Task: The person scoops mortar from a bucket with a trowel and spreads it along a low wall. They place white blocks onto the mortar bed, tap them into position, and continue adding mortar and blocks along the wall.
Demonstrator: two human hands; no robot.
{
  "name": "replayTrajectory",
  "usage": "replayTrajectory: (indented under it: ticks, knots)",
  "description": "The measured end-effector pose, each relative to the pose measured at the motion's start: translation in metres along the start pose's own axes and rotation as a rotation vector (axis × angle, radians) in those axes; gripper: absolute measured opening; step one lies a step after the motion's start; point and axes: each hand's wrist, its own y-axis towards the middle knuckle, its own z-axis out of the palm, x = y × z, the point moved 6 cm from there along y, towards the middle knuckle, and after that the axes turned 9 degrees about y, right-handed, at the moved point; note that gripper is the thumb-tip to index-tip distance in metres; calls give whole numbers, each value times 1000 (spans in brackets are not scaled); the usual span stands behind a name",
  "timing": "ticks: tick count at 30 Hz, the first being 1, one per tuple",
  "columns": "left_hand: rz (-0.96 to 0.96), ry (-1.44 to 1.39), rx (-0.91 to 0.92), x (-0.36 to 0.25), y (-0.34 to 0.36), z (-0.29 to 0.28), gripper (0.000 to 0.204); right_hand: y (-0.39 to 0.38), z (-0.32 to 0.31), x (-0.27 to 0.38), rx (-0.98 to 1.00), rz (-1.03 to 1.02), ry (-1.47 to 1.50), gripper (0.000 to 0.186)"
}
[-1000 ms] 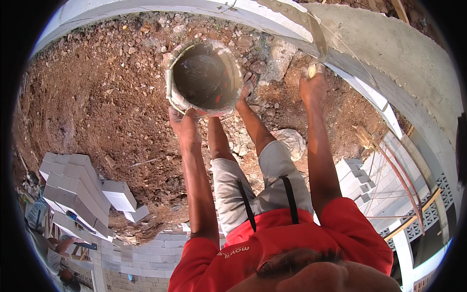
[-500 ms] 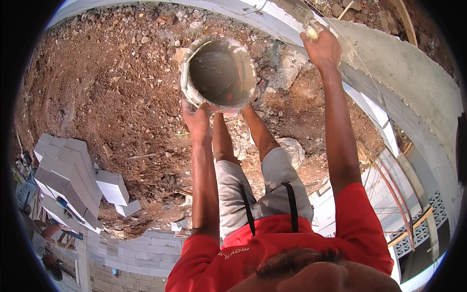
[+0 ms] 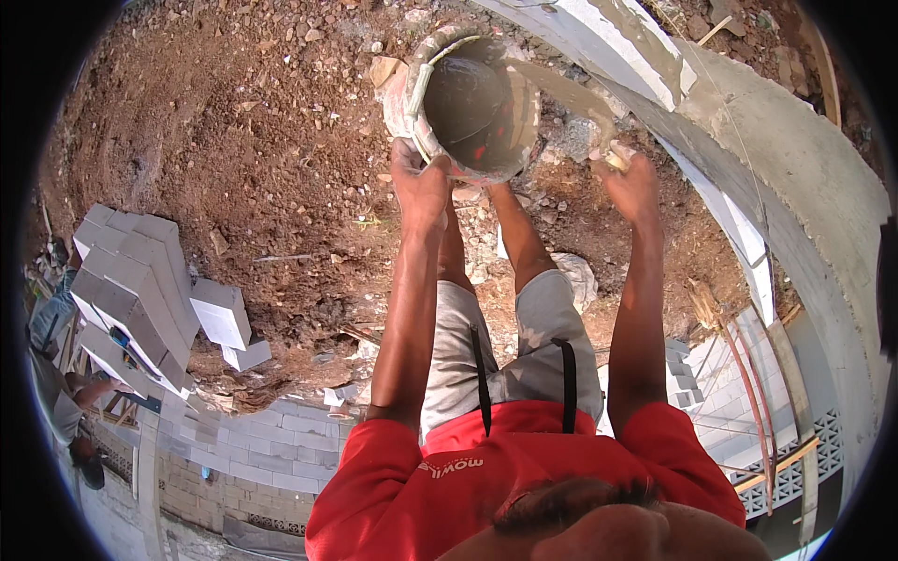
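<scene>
Mortar (image 3: 463, 103) sits in one bucket (image 3: 400, 114), the left hand (image 3: 421, 187) clasping its near edge. Right of the bucket, the right hand (image 3: 633, 184) is closed around one trowel (image 3: 572, 96).

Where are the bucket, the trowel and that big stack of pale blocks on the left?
Bucket (image 3: 522, 133): head view, on its inner wall.
Trowel (image 3: 572, 95): head view, on its blade.
Stack of pale blocks (image 3: 140, 280): head view, around its middle.

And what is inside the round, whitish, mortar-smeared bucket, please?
The bucket holds wet, grey mortar; a small red patch also shows inside. Mortar covers the bottom, so it cannot be seen.
</scene>
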Motion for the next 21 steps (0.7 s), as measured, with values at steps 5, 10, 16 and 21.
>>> replayTrajectory:
  ticks: [5, 10, 16, 21]
  knots:
    - [60, 98, 70, -6, -16, 14, 31, 24, 80, 23, 89, 12, -68, 43]
    - [42, 112, 114, -8, -23, 22, 34, 41, 121, -1, 478, 143, 562, 26]
    - [-46, -37, 119, 2, -1, 19, 46, 2, 29, -12, 568, 130, 790, 31]
    - [13, -81, 94, 40, 43, 27, 49, 19, -66, 61, 217, -120, 647, 48]
